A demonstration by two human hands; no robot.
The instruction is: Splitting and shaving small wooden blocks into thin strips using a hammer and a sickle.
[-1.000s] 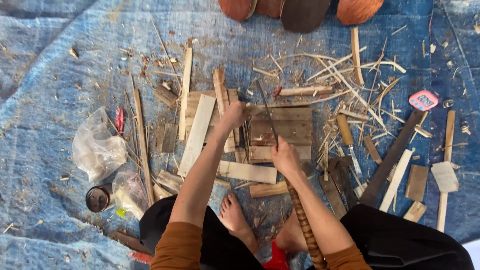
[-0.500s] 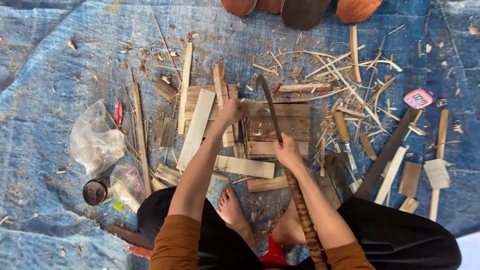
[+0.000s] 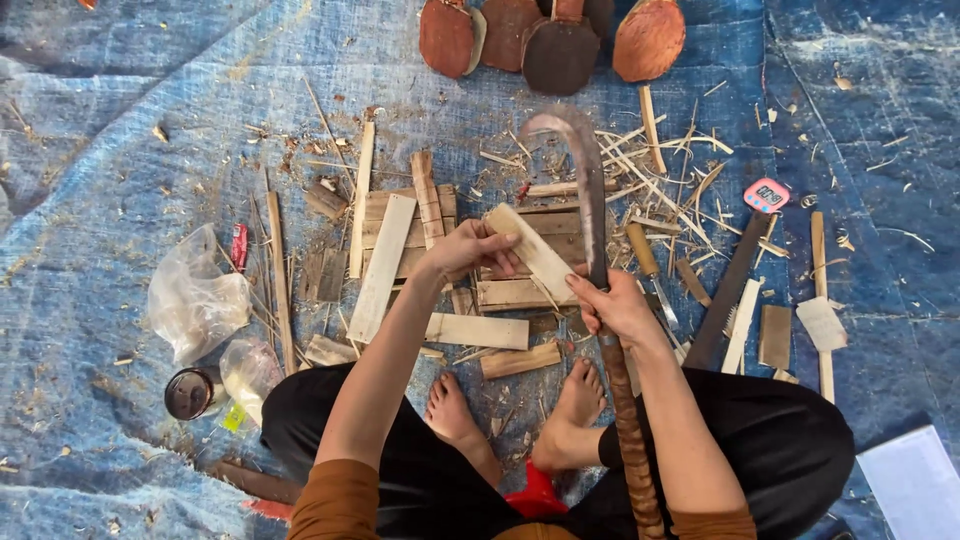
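- Wooden slat [image 3: 535, 252], tilted over the chopping block [image 3: 520, 290]: left hand [image 3: 465, 250] fingers closed around its near end.
- Curved knife [image 3: 585, 170]: right hand [image 3: 620, 308] wrapped tight on the handle, blade raised beside the slat.
- Step, judged: trimming; next needs a steady, aligned stroke.

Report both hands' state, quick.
Left hand: closed on a wood slat.
Right hand: closed on the curved knife, at its handle.
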